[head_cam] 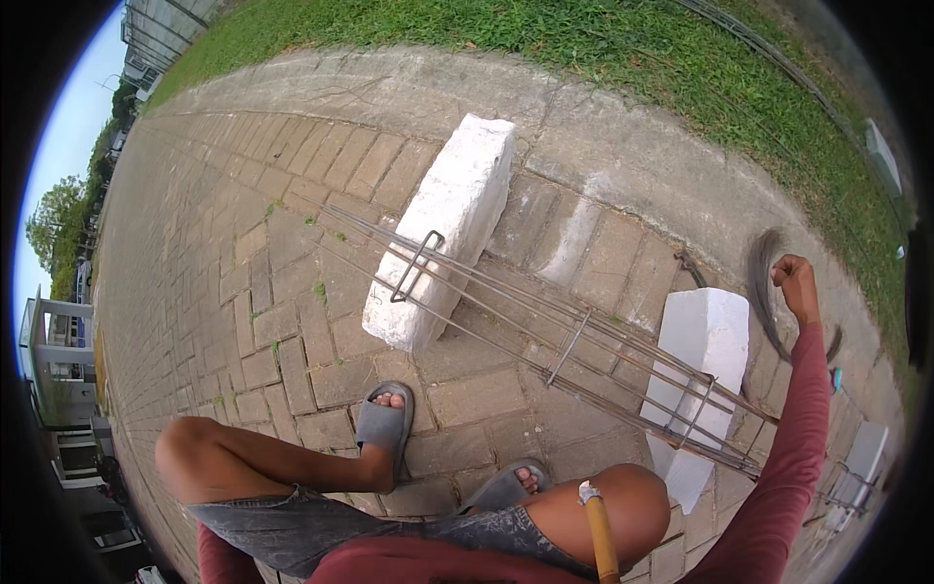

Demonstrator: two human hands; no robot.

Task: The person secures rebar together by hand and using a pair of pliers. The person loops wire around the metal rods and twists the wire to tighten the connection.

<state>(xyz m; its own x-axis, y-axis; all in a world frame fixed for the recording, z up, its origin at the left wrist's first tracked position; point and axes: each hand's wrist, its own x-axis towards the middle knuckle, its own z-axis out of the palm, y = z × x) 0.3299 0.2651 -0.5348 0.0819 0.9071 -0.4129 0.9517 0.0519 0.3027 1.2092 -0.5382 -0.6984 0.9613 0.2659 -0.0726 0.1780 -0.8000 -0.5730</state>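
Observation:
My right hand [795, 286] is raised at the right with its fingers curled, beside a curved bundle of thin dark wire [763, 299]. Whether a strand is pinched in the fingers does not show. My left hand is out of view; only the left sleeve [225, 556] appears at the bottom. Before me lies a long cage of steel reinforcing bars [503, 281]. It rests across a rough white block [456, 197] and a second white block [704, 328]. A bent steel stirrup [417, 266] stands around the bars over the first block, with more stirrups [569, 347] further right.
A lit cigarette [600, 536] juts up in front of my knee. A dark metal tool [689, 269] lies behind the right block. Another pale block [861, 467] sits at the far right. Brick paving [467, 409] meets a concrete kerb strip [620, 139], then grass [511, 29].

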